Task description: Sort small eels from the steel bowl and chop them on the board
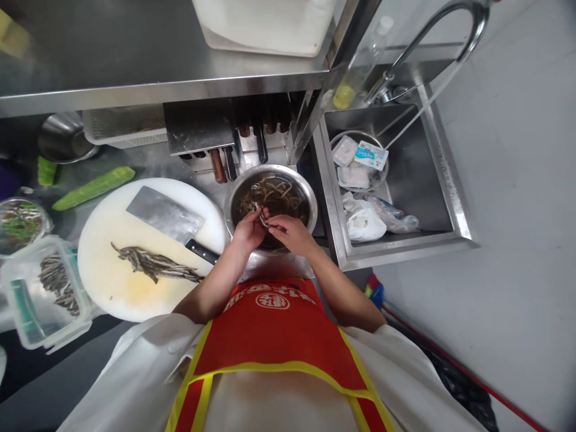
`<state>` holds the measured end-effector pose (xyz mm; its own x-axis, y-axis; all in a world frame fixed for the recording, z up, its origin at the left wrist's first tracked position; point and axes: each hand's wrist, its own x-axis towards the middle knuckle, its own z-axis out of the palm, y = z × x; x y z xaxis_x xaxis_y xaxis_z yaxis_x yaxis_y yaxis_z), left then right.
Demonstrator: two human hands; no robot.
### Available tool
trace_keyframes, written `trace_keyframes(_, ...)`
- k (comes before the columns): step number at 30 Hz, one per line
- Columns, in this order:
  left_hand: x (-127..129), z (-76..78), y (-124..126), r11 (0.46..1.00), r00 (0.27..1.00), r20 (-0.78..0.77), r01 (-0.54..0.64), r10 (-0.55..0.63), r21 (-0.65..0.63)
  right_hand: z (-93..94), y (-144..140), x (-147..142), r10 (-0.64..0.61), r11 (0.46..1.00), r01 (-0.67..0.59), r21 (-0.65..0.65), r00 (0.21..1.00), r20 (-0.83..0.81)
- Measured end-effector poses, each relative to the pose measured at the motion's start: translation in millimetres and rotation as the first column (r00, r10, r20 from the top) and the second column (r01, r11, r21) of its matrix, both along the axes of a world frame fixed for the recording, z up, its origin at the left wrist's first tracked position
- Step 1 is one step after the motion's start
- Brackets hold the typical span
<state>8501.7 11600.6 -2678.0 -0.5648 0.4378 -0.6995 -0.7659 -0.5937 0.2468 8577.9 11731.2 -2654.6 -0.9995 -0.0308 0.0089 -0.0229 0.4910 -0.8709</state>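
Both hands are together over a steel bowl (311,207) of dark water with several pale, thin strips (274,191) in it. My left hand (250,231) pinches a small, dark-and-pale strip that looks like eel (263,219). The fingers of my right hand (290,231) are closed on the same strip from the other side. To the left, a round white cutting board (103,240) carries a cleaver (166,215) with a black handle, lying flat. Below the blade is a bunch of long, dark grey strips (155,264), like those in the hands.
A clear plastic box (27,327) holds more dark strips. Behind the board lie a peeled green gourd (94,187), a metal bowl (67,139) and a knife rack (198,129). To the right, a sink (423,174) holds packages under a curved faucet (477,24). A steel shelf (135,90) overhangs the counter.
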Motion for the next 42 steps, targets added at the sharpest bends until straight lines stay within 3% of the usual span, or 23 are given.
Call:
trace_keyframes(4, -2.6, 4.0, -5.7, 0.998, 0.995, -0.065, -0.07, 0.07, 0.004, -9.9, -0.5, 16.0, 0.024, 0.994, -0.021, -0.106, 0.999, 0.033)
trace_keyframes(9, -9.5, 11.0, -22.1, 0.987, 0.972, -0.179, -0.159, 0.153, -0.02, -5.5, 7.5, 21.8, 0.111, 0.989, -0.094, -0.114, 0.982, 0.154)
trace_keyframes(11, -10.7, 14.4, -28.3, 0.982, 0.96, -0.223, -0.182, 0.168, -0.042, -3.2, 14.8, 13.2, 0.109, 0.994, -0.107, -0.021, 0.981, 0.161)
trace_keyframes(14, -8.9, 18.6, -32.7, 0.979, 0.949, -0.27, -0.188, 0.162, -0.073, -3.3, 27.9, -13.7, 0.018, 0.971, -0.054, 0.232, 0.988, 0.155)
trace_keyframes(20, 1.3, 18.7, -28.2, 0.985, 0.956, -0.268, -0.145, 0.116, -0.091, -11.3, 38.5, -81.9, -0.193, 0.789, 0.053, 0.612, 0.967, 0.165)
trace_keyframes(23, 3.9, 17.5, -27.1, 0.987, 0.958, -0.267, -0.131, 0.103, -0.089, -12.2, 32.2, -101.5, -0.221, 0.718, -0.009, 0.696, 0.946, 0.239)
trace_keyframes(25, 4.2, 17.0, -27.5, 0.989, 0.96, -0.261, -0.123, 0.096, -0.086, -9.8, 27.9, -107.5, -0.211, 0.705, -0.052, 0.707, 0.936, 0.28)
trace_keyframes(34, 4.5, 13.0, -19.5, 0.998, 0.992, -0.119, -0.056, 0.051, -0.04, 19.4, 33.4, -105.4, -0.056, 0.757, -0.106, 0.644, 0.973, 0.225)
trace_keyframes(42, 4.8, 9.8, -8.8, 0.998, 0.996, 0.072, 0.058, -0.06, 0.028, 59.7, 17.0, -86.7, 0.073, 0.941, -0.068, 0.33, 0.997, -0.002)
